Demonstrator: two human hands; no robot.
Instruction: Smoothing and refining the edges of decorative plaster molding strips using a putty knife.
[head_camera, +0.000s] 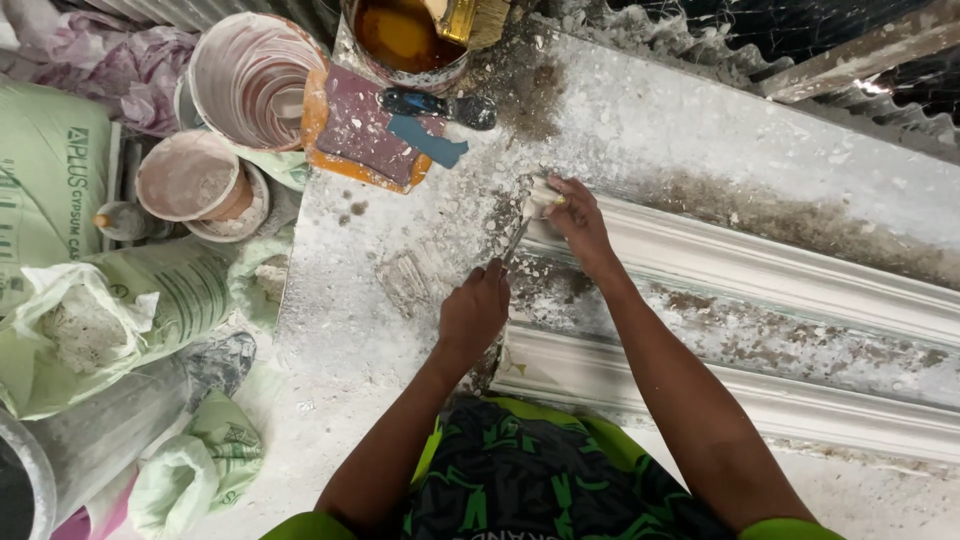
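Observation:
My left hand (473, 310) rests knuckles-up at the left end of a long white plaster moulding (760, 270) on a dusty white workbench (390, 330); whether it grips anything is hidden. My right hand (577, 222) is closed around a plaster-caked tool (536, 205) with a thin blade that points down toward my left hand. The tool's tip touches the end of the moulding, where wet plaster and crumbs lie. A second moulding length (720, 395) lies nearer to me.
A tin of brown liquid (403, 35) with a brush (470, 20) stands at the bench's far edge. Beside it lie an orange-edged board (350, 130) and a dark-handled scraper (440, 107). White plaster-coated buckets (250, 80) and green sacks (60, 180) crowd the left.

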